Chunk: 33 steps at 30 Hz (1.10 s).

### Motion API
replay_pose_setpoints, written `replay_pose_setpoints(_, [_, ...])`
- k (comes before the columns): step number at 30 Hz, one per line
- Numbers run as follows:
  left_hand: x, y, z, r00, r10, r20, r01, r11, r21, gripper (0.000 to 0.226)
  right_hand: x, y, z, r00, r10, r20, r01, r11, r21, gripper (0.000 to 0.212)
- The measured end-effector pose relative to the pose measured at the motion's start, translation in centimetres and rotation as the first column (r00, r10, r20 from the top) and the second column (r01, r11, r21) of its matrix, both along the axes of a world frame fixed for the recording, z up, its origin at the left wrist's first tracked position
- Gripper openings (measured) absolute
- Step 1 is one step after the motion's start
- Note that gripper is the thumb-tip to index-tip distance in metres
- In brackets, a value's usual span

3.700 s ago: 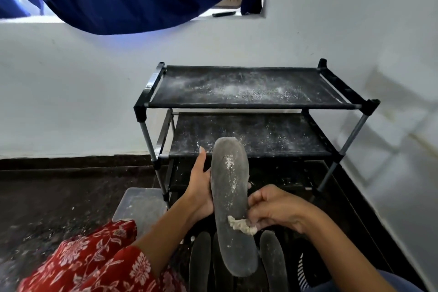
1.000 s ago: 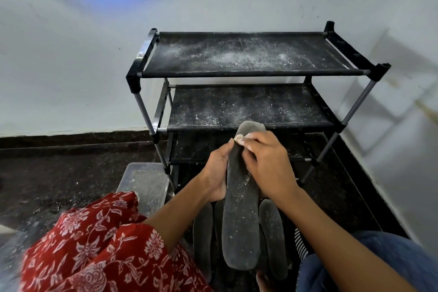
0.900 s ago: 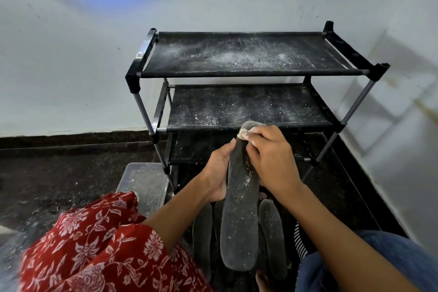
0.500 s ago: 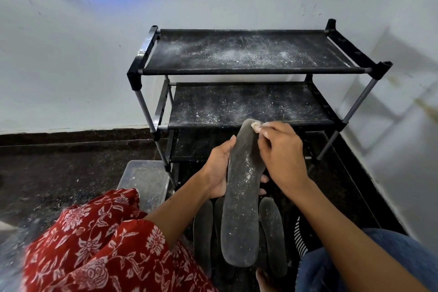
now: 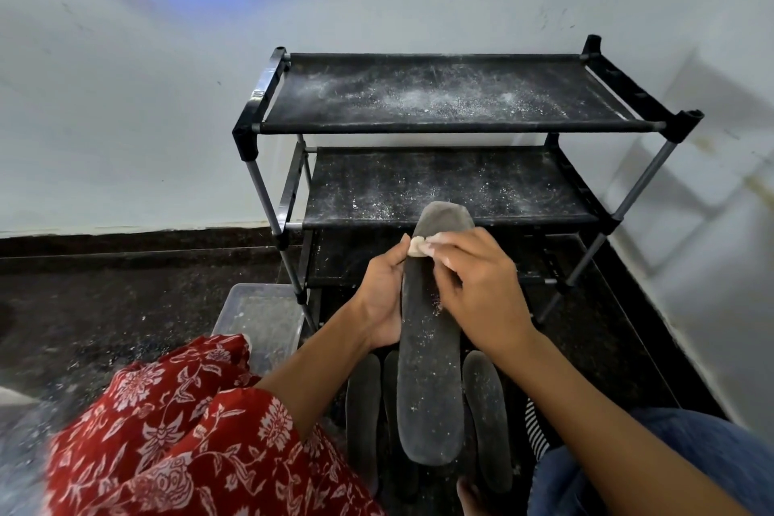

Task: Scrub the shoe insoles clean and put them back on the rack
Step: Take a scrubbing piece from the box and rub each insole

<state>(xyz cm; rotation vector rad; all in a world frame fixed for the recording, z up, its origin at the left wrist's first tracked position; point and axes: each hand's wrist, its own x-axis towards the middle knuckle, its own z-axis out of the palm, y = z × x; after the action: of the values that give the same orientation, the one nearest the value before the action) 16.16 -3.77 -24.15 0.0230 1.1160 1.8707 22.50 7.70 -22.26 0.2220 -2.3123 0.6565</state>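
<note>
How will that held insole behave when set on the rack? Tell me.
The insole probably holds its shape: gripped by the left hand only near its upper part, the lower end does not droop. It looks thin, so likely light. Being flat, it should not roll on the rack, whose shelves look level.

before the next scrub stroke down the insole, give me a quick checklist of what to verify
1. Left hand grips the held insole along its side: ok.
2. Right hand pinches the scrub pad against the insole near its top: ok.
3. White specks remain mid insole below the pad, so scrubbing is not finished: not ok.
4. Insoles on floor lie under the held one, apart from the stroke path: ok.
5. Rack shelves are dusted with white powder, not clean for putting insoles back: not ok.
6. Whether the insole's underside is clean: cannot tell.
</note>
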Motion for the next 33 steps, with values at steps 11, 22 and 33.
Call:
replay_pose_setpoints(11, [-0.4, -0.7, 0.3, 0.999, 0.033, 0.041, -0.033, 0.999, 0.014, 0.074, 1.4, -1.6, -0.4, 0.961, 0.18, 0.21, -0.183, 0.983, -0.006, 0.023])
replay_pose_setpoints(22, [-0.3, -0.5, 0.5, 0.999, -0.023, 0.044, 0.022, 0.999, 0.027, 0.078, 0.9, -2.3, -1.7, 0.985, 0.074, 0.156, -0.068, 0.997, -0.043, 0.022])
replay_pose_setpoints(33, [-0.6, 0.1, 1.0, 0.999, -0.044, 0.0, 0.044, 0.997, -0.065, 0.067, 0.4, -0.8, -1.1, 0.993, 0.023, 0.115, -0.031, 0.997, 0.067, 0.029])
